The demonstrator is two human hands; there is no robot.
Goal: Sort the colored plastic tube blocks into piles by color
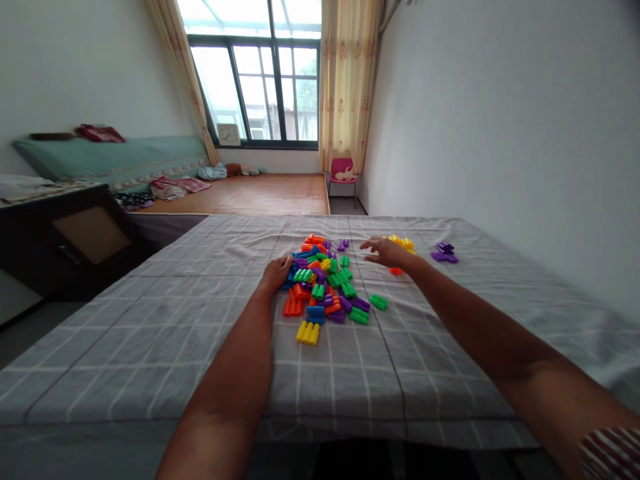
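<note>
- Striped sleeve [611, 453] is seen nearest, at 4 o'clock of the view, with the right forearm [485, 327] stretched inward from it; loose pieces could be dragged if that low arm is pulled back across the gray checked cloth [215, 333].
- At the middle, a mixed pile of plastic blocks [319, 291] is spread out; it could be toppled or scattered further if a piece is tugged from underneath.
- At the pile's 9-to-10 o'clock, blue blocks [289, 280] are touched by the left hand [278, 272], its fingers curled downward – whether anything is gripped cannot be told. Neighboring pieces could be pushed along by too broad a sweep.
- Toward 2 o'clock, the right hand [384, 253] is held with fingers apart, no block seen between them. A yellow cluster [403, 243] is partly hidden behind it, and an orange block [396, 271] is seen just below the wrist – both could be knocked by a careless turn.
- Near 3 o'clock, a purple cluster [445, 254] is set well apart; it could be shifted if the cloth is rucked.
</note>
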